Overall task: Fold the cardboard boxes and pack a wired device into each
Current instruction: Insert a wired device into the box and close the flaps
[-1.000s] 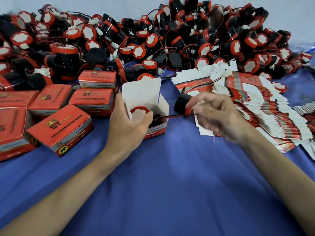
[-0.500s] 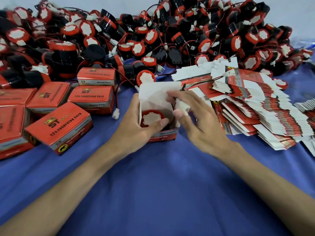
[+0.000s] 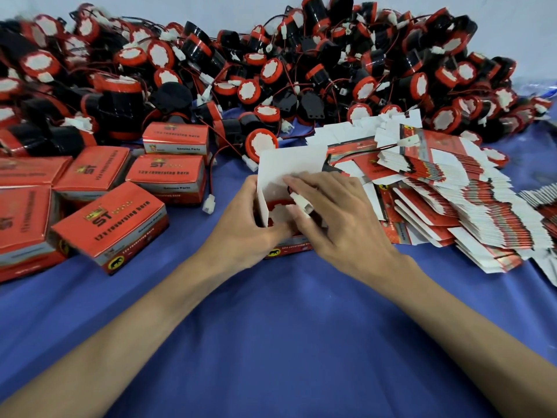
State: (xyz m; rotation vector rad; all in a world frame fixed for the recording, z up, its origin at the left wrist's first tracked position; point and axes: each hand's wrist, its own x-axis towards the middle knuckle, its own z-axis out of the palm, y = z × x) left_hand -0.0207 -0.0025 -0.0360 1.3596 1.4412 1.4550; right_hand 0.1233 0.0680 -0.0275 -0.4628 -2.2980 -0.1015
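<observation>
Left hand [image 3: 241, 227] grips the open box [image 3: 289, 164]; right hand [image 3: 343, 224] pinches the white connector [image 3: 302, 204] above the horn [image 3: 278, 211] inside.

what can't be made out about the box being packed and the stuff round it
Head view only:
- Horn in the open box: body and wire hidden by the box wall and both grips.
- Open box's right side: covered by the right-hand grip; the left-hand grip has fingertips hidden behind the box.
- Closed boxes at the left: cut off by the frame edge.
- Small print on the flat cartons: too small, blurred.
</observation>
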